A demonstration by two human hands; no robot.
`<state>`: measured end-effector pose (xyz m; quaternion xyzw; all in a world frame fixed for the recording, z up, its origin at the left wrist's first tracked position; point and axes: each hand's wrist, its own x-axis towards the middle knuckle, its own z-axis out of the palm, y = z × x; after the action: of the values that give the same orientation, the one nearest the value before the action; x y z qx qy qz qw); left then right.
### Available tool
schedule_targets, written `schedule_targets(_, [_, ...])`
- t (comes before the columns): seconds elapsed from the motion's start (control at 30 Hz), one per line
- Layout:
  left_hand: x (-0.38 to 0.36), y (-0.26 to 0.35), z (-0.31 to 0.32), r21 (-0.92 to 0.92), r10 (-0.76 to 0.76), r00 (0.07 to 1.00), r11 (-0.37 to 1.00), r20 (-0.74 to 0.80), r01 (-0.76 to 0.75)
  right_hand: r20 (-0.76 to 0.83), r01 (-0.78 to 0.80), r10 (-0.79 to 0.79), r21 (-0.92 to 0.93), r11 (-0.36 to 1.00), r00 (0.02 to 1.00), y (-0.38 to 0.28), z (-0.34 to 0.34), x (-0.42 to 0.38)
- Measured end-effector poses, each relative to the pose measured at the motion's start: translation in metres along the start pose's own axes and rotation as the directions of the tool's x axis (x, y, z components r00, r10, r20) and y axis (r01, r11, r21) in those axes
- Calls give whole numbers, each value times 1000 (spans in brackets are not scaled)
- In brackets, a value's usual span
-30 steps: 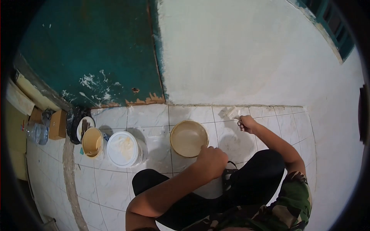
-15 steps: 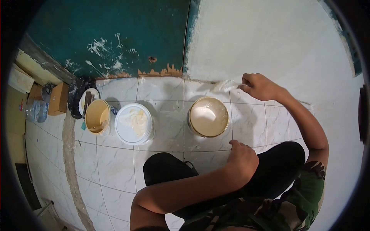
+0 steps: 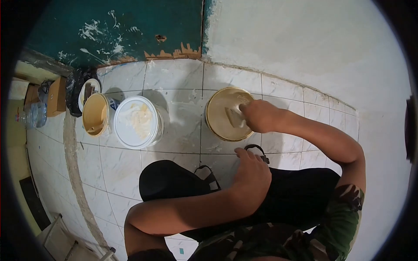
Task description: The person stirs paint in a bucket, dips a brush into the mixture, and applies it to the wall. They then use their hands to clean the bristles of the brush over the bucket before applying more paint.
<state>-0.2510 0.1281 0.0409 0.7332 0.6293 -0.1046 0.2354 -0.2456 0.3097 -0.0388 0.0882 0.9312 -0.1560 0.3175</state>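
My right hand (image 3: 261,115) is closed on a paintbrush (image 3: 242,107), its fingers over the right side of a bucket of off-white paint (image 3: 211,126). Most of the brush is hidden by my hand or down inside the bucket. Light paint coats the bucket's inner wall. My left hand (image 3: 252,172) lies loosely over my knee, just below this bucket, with nothing visible in it and the fingers partly stretched out.
Left of the paint bucket stands a white-lidded bucket (image 3: 136,122) smeared with paint. Beyond it are an open cream bucket (image 3: 95,115), a black plastic bag (image 3: 75,89), a cardboard box (image 3: 56,96) and clear bottles (image 3: 39,114). A green paint-splashed door (image 3: 130,26) meets the white wall (image 3: 305,39) ahead.
My right hand has moved from the foot of the wall down to the bucket, taking the paintbrush into it. My left hand stays on my knee; the view has shifted slightly.
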Motion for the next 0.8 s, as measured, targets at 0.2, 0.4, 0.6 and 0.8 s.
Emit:
schedule_targets(0.2, [-8,-4,4,16,-67,997,998,46,66,31,102,-100,-85,991,995,4,47,66])
schedule_targets(0.4, [-11,-8,11,5,-116,993,993,32,116,88,196,-185,-143,970,979,13,57,85])
schedule_targets(0.6, [-8,-11,8,-10,-77,996,997,35,78,47,145,-141,-126,981,989,14,56,80])
schedule_targets(0.8, [-13,-22,-7,-91,-99,995,991,2,99,-11,-87,95,308,947,995,28,-18,15])
